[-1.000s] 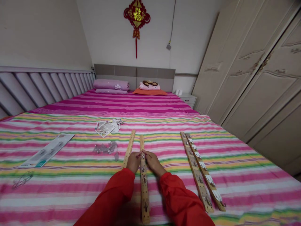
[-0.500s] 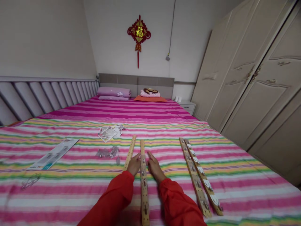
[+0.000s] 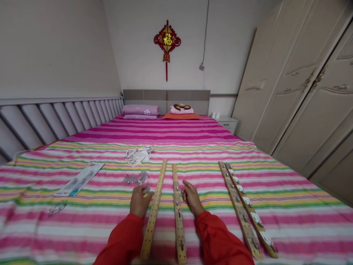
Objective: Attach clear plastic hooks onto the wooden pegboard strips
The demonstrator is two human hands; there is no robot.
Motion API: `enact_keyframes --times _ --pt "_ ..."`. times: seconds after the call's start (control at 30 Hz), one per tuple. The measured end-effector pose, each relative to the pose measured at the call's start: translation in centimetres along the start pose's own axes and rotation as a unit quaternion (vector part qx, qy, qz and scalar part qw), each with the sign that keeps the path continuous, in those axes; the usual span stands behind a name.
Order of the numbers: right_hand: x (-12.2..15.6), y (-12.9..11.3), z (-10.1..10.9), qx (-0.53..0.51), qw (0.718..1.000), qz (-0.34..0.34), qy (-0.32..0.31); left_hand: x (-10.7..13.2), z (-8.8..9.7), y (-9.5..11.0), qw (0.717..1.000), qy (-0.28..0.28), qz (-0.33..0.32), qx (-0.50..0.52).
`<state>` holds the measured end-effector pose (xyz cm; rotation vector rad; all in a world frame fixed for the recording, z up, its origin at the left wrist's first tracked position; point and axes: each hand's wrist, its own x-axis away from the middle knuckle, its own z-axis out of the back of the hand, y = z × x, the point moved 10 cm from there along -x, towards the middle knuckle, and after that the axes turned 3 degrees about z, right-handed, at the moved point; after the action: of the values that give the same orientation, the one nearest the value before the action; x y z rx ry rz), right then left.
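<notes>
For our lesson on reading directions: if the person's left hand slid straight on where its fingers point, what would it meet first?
Probably the heap of clear plastic pieces just beyond the left hand, beside the bare wooden strip; depth is unclear.

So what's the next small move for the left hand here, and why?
Probably reach the left hand forward to the pile of metal pieces just beyond its fingertips: the wooden strip beside it shows only bare holes, while the next strip already carries some.

Perforated strip (image 3: 152, 215), near end blurred.
</notes>
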<state>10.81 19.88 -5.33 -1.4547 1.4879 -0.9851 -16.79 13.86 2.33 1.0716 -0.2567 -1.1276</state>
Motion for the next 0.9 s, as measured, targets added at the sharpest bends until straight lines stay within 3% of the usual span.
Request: enact_keyframes --times 0.13,0.23,0.33,0.43,0.53,0.7,0.8,0.9 --pt "0.2 -0.3 0.1 -0.005 1.0 -0.006 0.006 -0.2 -0.8 -0.2 0.999 -0.029 0.005 -0.03" --pt "0.4 -0.5 0.2 -0.009 1.0 -0.018 0.012 -0.8 0.0 -0.8 0.998 -0.042 0.03 -0.028" --pt "0.5 -0.9 0.2 -0.005 1.0 -0.025 0.018 -1.6 1.8 -0.3 0.999 -0.025 0.031 0.032" --pt "0.5 -2.4 -0.7 0.024 1.0 0.0 0.007 -2.2 1.9 1.7 0.989 -0.073 0.025 0.13" --pt "0.8 -5.1 -3.0 0.057 0.996 0.051 -0.04 -2.1 0.3 4.8 0.967 -0.164 0.026 0.196" --pt "1.4 -9.2 -6.6 0.112 0.98 0.126 -0.11 -0.7 -3.1 9.0 0.935 -0.28 0.019 0.215" --pt "1.4 -9.6 -7.2 0.111 0.976 0.133 -0.135 -0.2 -4.7 10.3 0.922 -0.312 0.021 0.229" --pt "1.1 -8.5 -6.7 0.089 0.981 0.098 -0.14 0.1 -6.1 11.4 0.91 -0.332 0.025 0.246"
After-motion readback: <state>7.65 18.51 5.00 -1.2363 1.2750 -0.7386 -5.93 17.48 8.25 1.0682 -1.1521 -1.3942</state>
